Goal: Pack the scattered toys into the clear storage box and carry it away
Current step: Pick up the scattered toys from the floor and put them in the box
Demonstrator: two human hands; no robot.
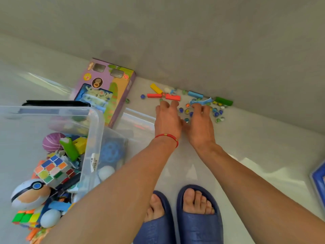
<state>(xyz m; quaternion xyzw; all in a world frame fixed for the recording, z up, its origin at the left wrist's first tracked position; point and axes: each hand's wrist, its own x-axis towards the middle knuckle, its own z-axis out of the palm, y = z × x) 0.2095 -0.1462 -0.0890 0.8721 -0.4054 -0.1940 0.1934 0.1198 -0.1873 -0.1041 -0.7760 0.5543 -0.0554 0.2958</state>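
Pale floor [263, 155]; marbles [217, 113]; blocks [173, 97]; storage box [95, 120]

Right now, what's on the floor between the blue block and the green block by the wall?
In the head view, between the blue block and the green block lie a crumpled blue scrap and a few marbles.

Both hands reach to the far edge of the floor [246, 152], where the wall [211, 41] closes off any further reach. Marbles [217, 113] lie thick between the right hand [200, 124] and the wall, with red [172, 97], yellow [156, 88], blue [195, 94] and green [223, 100] blocks lined along its foot. Left of the left hand [168, 120], bare floor runs to the toy carton [107, 90], which lies against the wall. The box [52, 147] fills the near left. Right of the marbles the floor lies open; slippers [198, 224] take the near middle
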